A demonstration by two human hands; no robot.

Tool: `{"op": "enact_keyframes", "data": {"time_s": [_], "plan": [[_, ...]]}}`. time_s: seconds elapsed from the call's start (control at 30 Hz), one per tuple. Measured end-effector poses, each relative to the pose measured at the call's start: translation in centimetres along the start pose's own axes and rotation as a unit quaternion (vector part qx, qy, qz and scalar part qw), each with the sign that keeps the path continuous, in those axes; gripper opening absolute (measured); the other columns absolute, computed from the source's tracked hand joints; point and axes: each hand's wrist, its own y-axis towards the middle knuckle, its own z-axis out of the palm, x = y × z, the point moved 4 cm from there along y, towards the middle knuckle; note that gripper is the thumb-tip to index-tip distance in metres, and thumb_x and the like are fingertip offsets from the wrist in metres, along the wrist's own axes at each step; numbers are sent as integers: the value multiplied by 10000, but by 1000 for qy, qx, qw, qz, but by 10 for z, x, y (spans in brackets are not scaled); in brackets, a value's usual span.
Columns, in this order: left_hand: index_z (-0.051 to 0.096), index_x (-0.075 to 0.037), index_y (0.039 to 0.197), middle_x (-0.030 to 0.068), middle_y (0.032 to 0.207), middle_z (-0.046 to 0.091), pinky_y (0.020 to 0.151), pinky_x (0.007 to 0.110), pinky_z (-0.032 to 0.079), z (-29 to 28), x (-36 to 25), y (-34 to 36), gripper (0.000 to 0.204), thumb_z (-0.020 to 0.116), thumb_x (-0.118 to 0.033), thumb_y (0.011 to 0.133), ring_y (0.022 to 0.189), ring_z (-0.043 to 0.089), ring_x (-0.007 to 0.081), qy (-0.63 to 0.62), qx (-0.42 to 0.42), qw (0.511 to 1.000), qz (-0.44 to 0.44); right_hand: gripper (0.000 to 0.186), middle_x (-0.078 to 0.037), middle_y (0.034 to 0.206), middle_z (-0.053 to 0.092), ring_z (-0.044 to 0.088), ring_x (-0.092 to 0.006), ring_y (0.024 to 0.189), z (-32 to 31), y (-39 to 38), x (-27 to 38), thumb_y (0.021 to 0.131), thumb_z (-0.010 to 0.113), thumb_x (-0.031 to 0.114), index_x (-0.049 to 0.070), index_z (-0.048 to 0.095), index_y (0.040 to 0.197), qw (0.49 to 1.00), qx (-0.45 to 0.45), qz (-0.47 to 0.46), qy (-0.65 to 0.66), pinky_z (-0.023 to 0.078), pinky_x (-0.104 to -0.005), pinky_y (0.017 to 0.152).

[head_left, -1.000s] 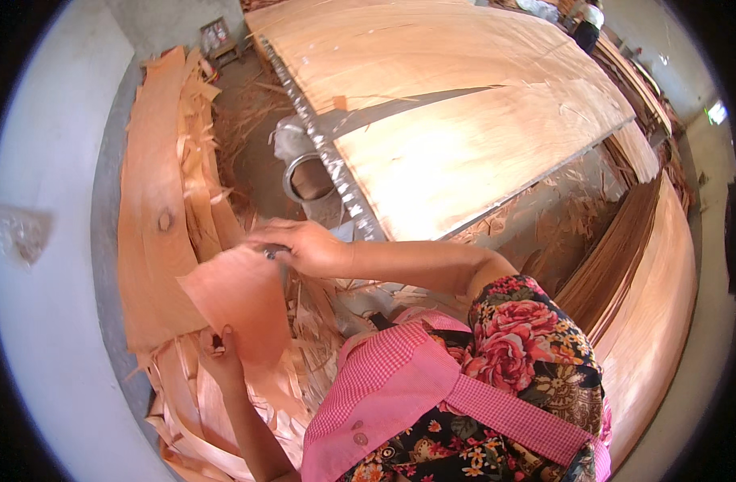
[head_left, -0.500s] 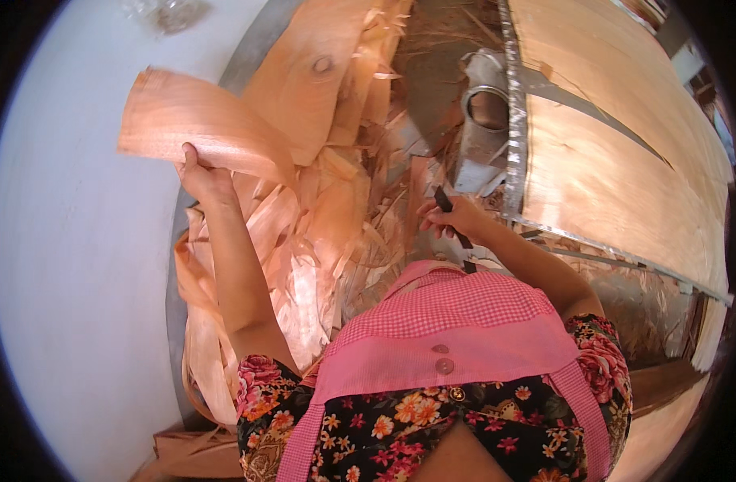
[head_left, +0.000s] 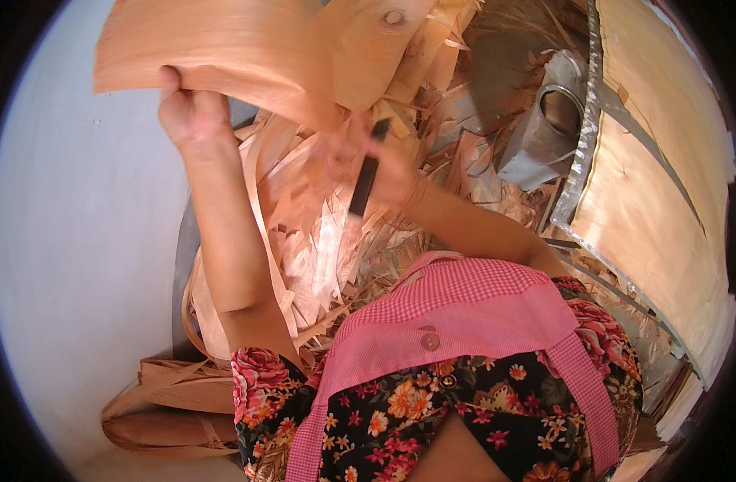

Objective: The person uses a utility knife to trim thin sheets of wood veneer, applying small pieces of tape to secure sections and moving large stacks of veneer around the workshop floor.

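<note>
My left hand (head_left: 193, 116) grips the lower edge of a pale orange wood veneer sheet (head_left: 207, 44) at the upper left, thumb bent over it. My right hand (head_left: 384, 173), blurred by motion, is at the middle with a dark, flat bar-like tool (head_left: 363, 185) in it, just below the sheet's right end. Beneath both hands lies a loose pile of veneer strips and scraps (head_left: 280, 209).
A white wall (head_left: 87, 201) runs along the left. More veneer (head_left: 392, 56) lies behind the held sheet. At the right stand a metal-edged board with veneer (head_left: 657, 193) and a grey metal container with a round opening (head_left: 529, 145). Bundled strips (head_left: 167, 426) lie at the lower left.
The view has swung left. My left hand and the veneer sheet have risen in the view. My right hand with the dark tool has moved left and up toward the sheet.
</note>
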Motion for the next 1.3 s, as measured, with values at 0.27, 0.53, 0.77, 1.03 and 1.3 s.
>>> {"op": "enact_keyframes", "data": {"time_s": [0.27, 0.53, 0.77, 1.03, 1.3], "plan": [[365, 17, 1230, 129, 1306, 368, 1039, 461, 229, -68, -9, -19, 354, 337, -141, 915, 1223, 311, 278, -42, -72, 996, 30, 401, -6, 911, 508, 513, -181, 903, 56, -55, 148, 851, 485, 75, 229, 425, 1217, 910, -39, -395, -123, 420, -423, 859], [384, -3, 1221, 112, 1311, 369, 1037, 399, 237, -239, 23, -47, 336, 334, -163, 930, 1208, 336, 215, -81, -239, 967, -21, 349, 25, 968, 514, 508, -152, 890, 7, -114, 195, 848, 503, 83, 175, 485, 1184, 853, -185, -451, -185, 437, -377, 823], [466, -5, 1131, 81, 1093, 480, 857, 322, 387, -198, 35, -83, 300, 428, -170, 884, 1003, 457, 173, 323, -109, 940, -28, 261, 6, 959, 545, 522, -124, 800, -1, -159, 204, 809, 536, 21, 90, 533, 1061, 790, -315, -418, -318, 464, -258, 673], [447, 8, 1166, 129, 1019, 532, 859, 305, 398, -206, -37, -77, 344, 492, -105, 845, 971, 503, 198, 411, -170, 894, 46, 287, -47, 958, 590, 481, -74, 584, 83, -172, 213, 741, 584, -58, 17, 531, 1013, 659, -332, -504, -448, 400, -185, 479], [467, -20, 1192, 58, 1035, 526, 766, 239, 425, -203, 183, 2, 392, 554, -121, 823, 846, 503, 133, 323, 5, 935, -147, 392, -37, 695, 558, 446, -77, 492, 111, -324, 349, 706, 569, -43, 5, 530, 1093, 528, -448, -517, -504, 359, -181, 429]]}}
